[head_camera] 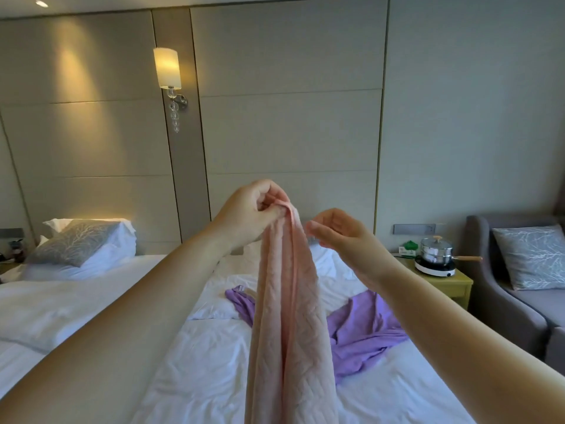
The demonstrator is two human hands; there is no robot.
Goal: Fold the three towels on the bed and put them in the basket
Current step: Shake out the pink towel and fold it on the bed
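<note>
The left hand [253,209] pinches the pink towel [287,316] by its top edge above the bed [195,362] (a purple towel [367,332] lies beyond); the right hand [342,234] hovers beside, fingers [316,224] relaxed.

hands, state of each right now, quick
Left hand: pinching the top of the pink towel.
Right hand: open, holding nothing, just beside the towel.

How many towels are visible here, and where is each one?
2. The pink towel hangs from the left hand, which pinches its top edge. The purple towel lies crumpled on the bed behind it. A third may be hidden or out of view.
</note>
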